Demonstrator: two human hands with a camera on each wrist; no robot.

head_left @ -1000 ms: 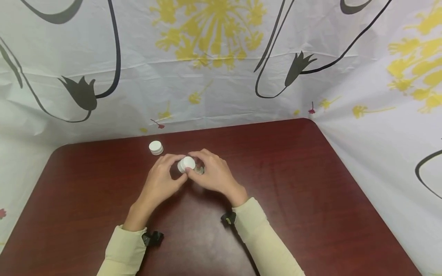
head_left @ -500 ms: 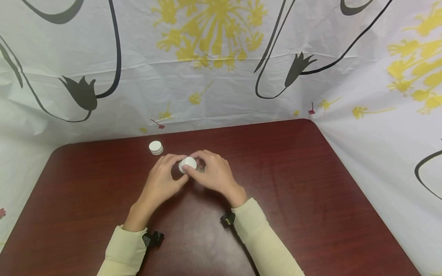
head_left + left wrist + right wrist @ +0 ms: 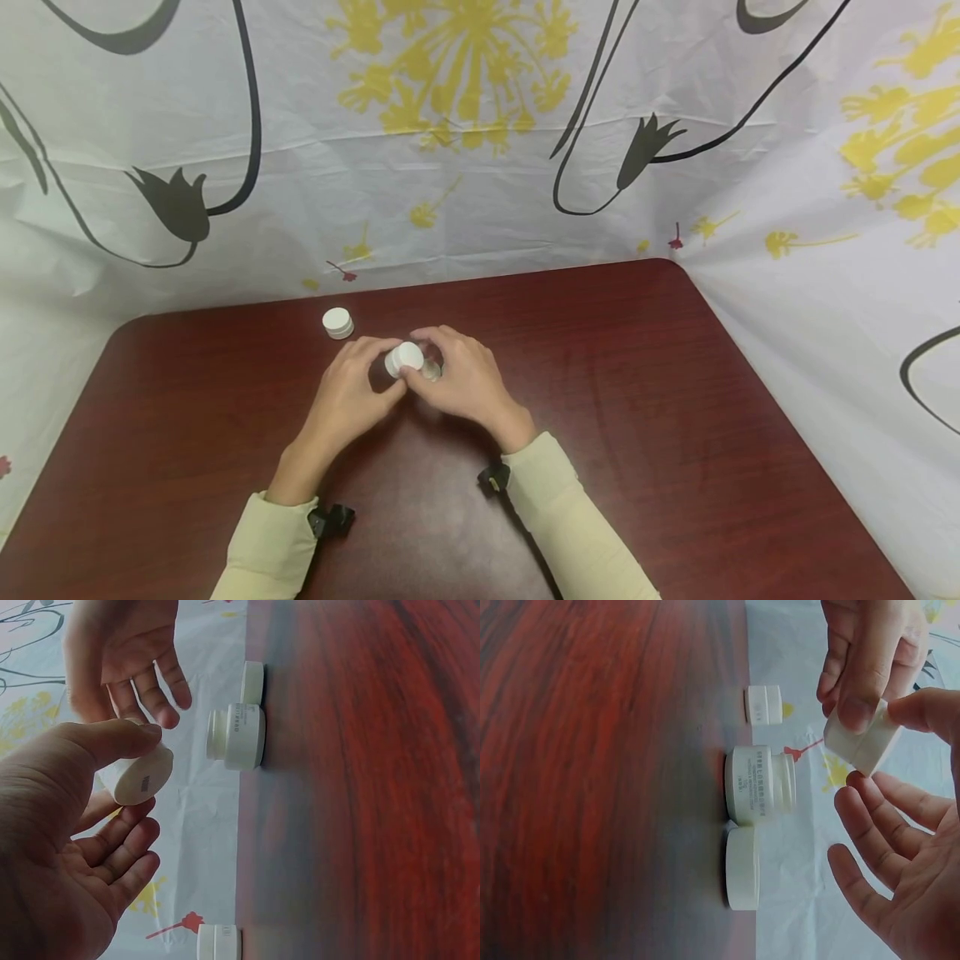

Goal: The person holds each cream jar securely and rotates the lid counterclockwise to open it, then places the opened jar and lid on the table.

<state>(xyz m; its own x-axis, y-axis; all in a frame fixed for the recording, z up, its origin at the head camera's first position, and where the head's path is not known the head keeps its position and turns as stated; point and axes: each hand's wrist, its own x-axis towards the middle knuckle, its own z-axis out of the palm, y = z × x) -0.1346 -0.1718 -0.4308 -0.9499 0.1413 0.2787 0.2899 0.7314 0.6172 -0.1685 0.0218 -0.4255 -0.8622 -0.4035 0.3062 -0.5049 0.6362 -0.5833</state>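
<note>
Both hands hold a small white lidded jar [image 3: 407,356] tilted in the air over the table. My left hand [image 3: 352,392] grips its base between thumb and fingers; some small print shows on the bottom [image 3: 145,782]. My right hand [image 3: 465,375] pinches the lid end with thumb and forefinger, its other fingers loosely spread. Below, a larger white cream jar [image 3: 751,784] with printed lettering stands upright on the table, its neck bare. Right beside it lies a round white lid [image 3: 742,868], seen edge-on in the right wrist view.
Another small closed white jar [image 3: 338,322] stands near the table's far edge, left of the hands. The dark red wooden table [image 3: 637,417] meets a white floral cloth [image 3: 487,225] at the back. Black wrist cameras [image 3: 330,520] sit at both cuffs.
The held jar shifts slightly right, then back left. My right thumb and fingers slide over its lid and return; the left hand hardly moves. The jar standing at the back stays put.
</note>
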